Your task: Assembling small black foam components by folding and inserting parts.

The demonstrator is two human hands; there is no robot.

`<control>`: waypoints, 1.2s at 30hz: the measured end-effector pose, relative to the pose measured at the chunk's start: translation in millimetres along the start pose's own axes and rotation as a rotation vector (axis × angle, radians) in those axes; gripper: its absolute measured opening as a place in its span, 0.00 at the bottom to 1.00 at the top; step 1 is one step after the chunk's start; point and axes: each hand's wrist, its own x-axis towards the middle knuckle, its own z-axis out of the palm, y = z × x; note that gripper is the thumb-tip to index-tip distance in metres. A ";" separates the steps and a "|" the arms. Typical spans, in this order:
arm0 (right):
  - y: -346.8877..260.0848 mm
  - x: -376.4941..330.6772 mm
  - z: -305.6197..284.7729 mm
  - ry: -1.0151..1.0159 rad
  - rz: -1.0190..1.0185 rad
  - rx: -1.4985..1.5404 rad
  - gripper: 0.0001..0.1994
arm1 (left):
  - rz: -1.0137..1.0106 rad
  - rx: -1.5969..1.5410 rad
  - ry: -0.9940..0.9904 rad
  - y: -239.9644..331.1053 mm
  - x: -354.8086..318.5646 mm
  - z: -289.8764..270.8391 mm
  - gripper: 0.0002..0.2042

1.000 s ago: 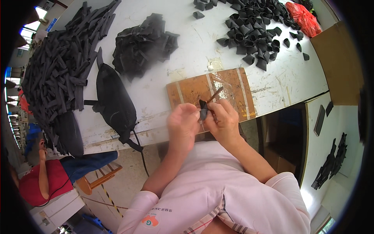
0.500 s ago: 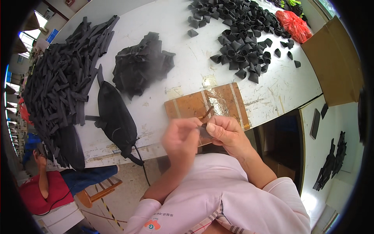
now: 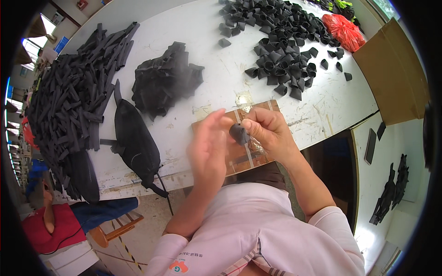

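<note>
Black cone-shaped piece (image 3: pixel 239 134): one, above brown board (image 3: pixel 262 158), pinched in right hand (image 3: pixel 267 131). Left hand (image 3: pixel 209 142): motion-blurred, now loosened from the piece, fingers extended; support apparently the right's alone. Similar black cones (image 3: pixel 287 60): heaped, far right of tabletop (image 3: pixel 322 103).

dk lettering (image 3: pixel 191 254), orng logo (image 3: pixel 178 266), on shirt (image 3: pixel 230 230)

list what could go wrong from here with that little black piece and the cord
The right hand pinches the small black piece at one side, so it might slip and drop onto the brown board below. The black cord hangs over the edge of the white table near the left forearm, which could snag it.
</note>
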 end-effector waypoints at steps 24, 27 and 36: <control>-18.1 -12.1 15.1 0.278 -0.482 -0.397 0.08 | 0.492 0.359 -0.099 3.3 12.3 2.7 0.04; -27.1 -13.0 11.9 0.204 -0.395 -0.320 0.08 | 0.398 -0.284 -0.108 -4.2 15.7 -4.2 0.03; -14.9 -10.9 13.8 0.246 -0.460 -0.322 0.07 | 0.112 -0.696 -0.263 -24.0 15.3 -15.9 0.05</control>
